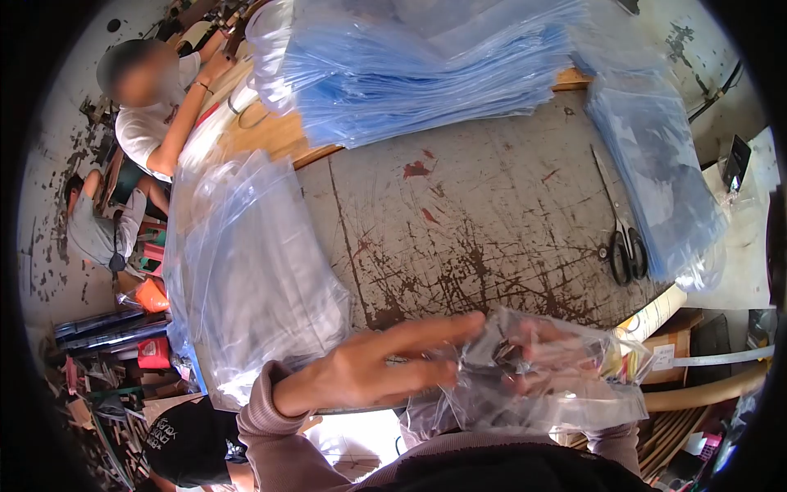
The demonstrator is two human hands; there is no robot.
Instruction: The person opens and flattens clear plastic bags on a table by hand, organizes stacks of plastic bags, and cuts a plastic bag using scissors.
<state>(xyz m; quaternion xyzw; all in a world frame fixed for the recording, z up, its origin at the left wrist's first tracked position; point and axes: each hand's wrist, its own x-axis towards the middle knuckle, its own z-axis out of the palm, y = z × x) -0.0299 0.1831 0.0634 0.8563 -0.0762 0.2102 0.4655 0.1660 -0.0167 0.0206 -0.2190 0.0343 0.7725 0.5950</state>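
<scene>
In front of my body, near the table's front edge, a crumpled clear plastic bag (611, 406) is held up in the air. My right hand (553, 361) shows blurred through the film, with its fingers pointing left and gripping the bag; whether it is inside or behind the film I cannot tell. From the left, my left hand (369, 365) reaches across with fingers stretched out and apart, their tips at the bag's left edge. A stack of clear plastic sleeves (254, 271) lies close to my left forearm.
A thick pile of bluish plastic sleeves (426, 82) covers the table's far side. Another sleeve stack (648, 172) lies along the right edge, beside black-handled scissors (627, 250). The tabletop (459, 197) is scratched. A person (152, 115) works at the far left; another person (102, 221) is behind.
</scene>
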